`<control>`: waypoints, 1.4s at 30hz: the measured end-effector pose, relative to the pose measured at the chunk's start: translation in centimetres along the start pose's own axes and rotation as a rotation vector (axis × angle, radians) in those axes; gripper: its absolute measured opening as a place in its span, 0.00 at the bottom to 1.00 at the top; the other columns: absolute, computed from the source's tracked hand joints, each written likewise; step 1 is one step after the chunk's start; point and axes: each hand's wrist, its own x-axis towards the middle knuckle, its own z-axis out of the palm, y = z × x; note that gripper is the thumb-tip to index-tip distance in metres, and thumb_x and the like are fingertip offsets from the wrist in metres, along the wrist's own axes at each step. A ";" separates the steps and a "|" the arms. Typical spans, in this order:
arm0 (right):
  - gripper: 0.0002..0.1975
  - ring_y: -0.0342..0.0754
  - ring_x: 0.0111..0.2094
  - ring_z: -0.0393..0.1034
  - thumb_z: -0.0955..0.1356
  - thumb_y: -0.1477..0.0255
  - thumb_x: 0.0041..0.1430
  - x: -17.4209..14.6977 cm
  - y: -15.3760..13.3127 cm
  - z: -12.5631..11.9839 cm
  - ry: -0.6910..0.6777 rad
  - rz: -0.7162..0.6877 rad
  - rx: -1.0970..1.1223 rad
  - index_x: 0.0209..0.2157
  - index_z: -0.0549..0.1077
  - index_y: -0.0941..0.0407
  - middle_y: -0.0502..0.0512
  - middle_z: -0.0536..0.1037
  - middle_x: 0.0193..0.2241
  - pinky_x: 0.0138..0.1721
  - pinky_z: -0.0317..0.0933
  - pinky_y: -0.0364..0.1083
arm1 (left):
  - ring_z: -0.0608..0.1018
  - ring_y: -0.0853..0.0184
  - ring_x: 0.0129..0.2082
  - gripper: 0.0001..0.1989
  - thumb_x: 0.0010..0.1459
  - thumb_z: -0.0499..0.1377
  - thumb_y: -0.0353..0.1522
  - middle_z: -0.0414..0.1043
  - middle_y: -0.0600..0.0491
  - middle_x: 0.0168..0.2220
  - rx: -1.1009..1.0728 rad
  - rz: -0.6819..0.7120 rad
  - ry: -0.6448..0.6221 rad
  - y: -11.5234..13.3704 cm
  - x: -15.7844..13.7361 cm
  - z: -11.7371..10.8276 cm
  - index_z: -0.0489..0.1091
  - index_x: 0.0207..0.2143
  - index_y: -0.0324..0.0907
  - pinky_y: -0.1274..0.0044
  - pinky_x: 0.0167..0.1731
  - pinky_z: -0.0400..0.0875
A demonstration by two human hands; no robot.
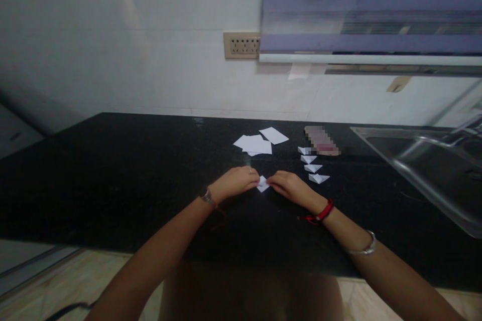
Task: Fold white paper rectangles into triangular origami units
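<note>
A small folded white paper (263,184) lies on the black countertop between my two hands. My left hand (238,179) has its fingers closed on the paper's left edge. From the other side, my right hand (288,184) pinches the right edge with its fingertips. Beyond my hands is a loose pile of white paper sheets (257,145), with one sheet (274,135) lying askew at its back right. To the right, several folded paper pieces (318,178) stand in a column running away from me.
Behind the folded pieces lies a blurred-out flat pinkish object (322,140). A steel sink (404,170) with a faucet is set into the countertop (113,185) at the right. The tiled wall at the back carries a socket panel (244,45).
</note>
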 end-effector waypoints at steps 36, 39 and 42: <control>0.07 0.45 0.30 0.62 0.61 0.81 0.52 0.5 -1.1 0.7 0.055 0.367 0.086 0.24 0.67 0.61 0.56 0.69 0.25 0.33 0.56 0.43 | 0.67 0.69 0.28 0.09 0.54 0.48 0.28 0.65 0.51 0.28 -0.140 -0.261 0.049 0.6 0.6 1.0 0.66 0.26 0.38 0.78 0.30 0.61; 0.07 0.45 0.30 0.62 0.61 0.82 0.51 0.8 -1.0 0.7 0.005 0.431 0.047 0.24 0.68 0.61 0.56 0.70 0.26 0.34 0.55 0.43 | 0.67 0.69 0.28 0.09 0.53 0.47 0.27 0.66 0.51 0.28 -0.100 -0.285 0.029 0.8 0.7 1.2 0.66 0.27 0.37 0.78 0.31 0.61; 0.07 0.44 0.30 0.63 0.61 0.82 0.50 1.2 -0.8 0.6 -0.053 0.482 0.054 0.24 0.69 0.61 0.56 0.70 0.26 0.34 0.55 0.41 | 0.67 0.69 0.29 0.10 0.53 0.47 0.26 0.66 0.51 0.28 -0.071 -0.321 0.020 1.1 0.8 1.1 0.66 0.26 0.37 0.78 0.31 0.61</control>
